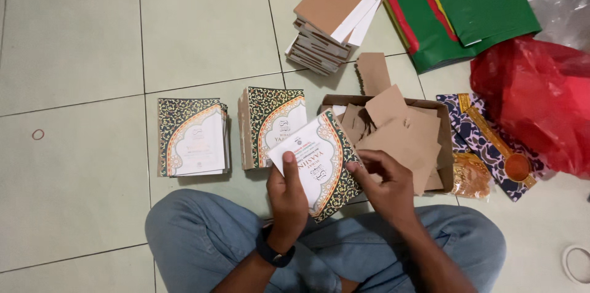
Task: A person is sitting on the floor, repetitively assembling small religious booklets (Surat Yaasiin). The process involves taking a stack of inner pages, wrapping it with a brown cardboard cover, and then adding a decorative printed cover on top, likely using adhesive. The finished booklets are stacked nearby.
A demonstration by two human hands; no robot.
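Far left of the held booklet, alone on the pale tiled floor (80, 41): a small red rubber band (38, 134). Nearer, still left of the held booklet: a low stack of booklets (192, 137) with ornate dark floral borders and white arched panels, lying flat. Just right of that and just above the held booklet: a taller stack of the same booklets (270, 126), spines to the left.

At centre, above crossed legs in blue jeans (203, 237): the held booklet (319, 161), tilted, cover up, raised off the floor. Left hand (287, 197), dark watch at the wrist, clasped on its lower left edge, thumb over the white panel. Right hand (384, 185) gripping its right edge, fingers curled at the border.

Up and slightly right of the held booklet: a slanted pile of booklets (329, 19) lying plain brown back up. Directly right of the held booklet, touching behind it: an open cardboard box (444, 139) full of loose brown card pieces (399, 130), one more piece on the floor just above.

Further right: a patterned blue and gold cloth (485, 139), a crinkled orange packet (472, 176) and an orange tape roll (518, 167). Top right: green plastic sheets (473, 4) with red and yellow edges, then a red plastic bag (534, 96). Bottom right corner: a white tape roll (578, 263), partly cut off.
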